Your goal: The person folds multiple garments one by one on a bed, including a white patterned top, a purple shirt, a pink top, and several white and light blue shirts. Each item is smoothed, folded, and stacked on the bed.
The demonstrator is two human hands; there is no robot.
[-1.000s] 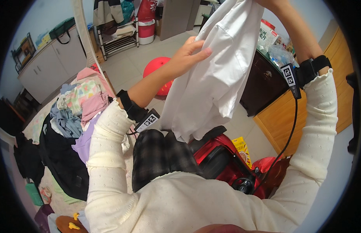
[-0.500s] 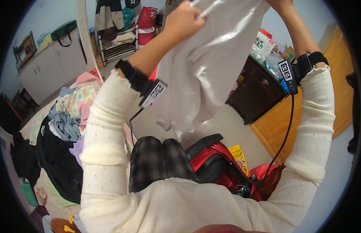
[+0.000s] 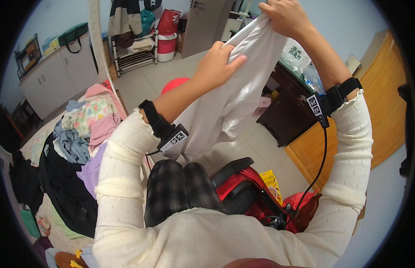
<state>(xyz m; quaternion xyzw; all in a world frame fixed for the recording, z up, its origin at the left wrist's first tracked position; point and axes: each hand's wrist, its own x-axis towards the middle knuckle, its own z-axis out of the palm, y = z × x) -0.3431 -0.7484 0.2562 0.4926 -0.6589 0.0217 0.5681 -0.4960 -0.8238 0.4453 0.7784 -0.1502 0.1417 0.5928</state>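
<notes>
A shiny white cloth garment (image 3: 234, 89) hangs in front of me, gathered into folds at its top and reaching down to about my knees. Its exact kind does not show. My right hand (image 3: 285, 18) is closed on the bunched upper corner, high up. Lower and to the left, my left hand (image 3: 216, 64) grips the garment's left edge, its thumb lying over the fabric. Some of the left fingers are hidden behind the cloth.
At left, a bed holds a pile of clothes (image 3: 73, 138). A red and black ride-on vehicle (image 3: 243, 187) stands right of my knees, beside a yellow package (image 3: 272, 185). A dark desk (image 3: 283, 107) and wooden panel (image 3: 314, 152) are at right. Behind stand a rack (image 3: 136, 58) and red-and-white bucket (image 3: 166, 47).
My hands have come closer together, the right moving left and the left moving slightly down. The garment, spread wide before, is now narrower and bunched at the top.
</notes>
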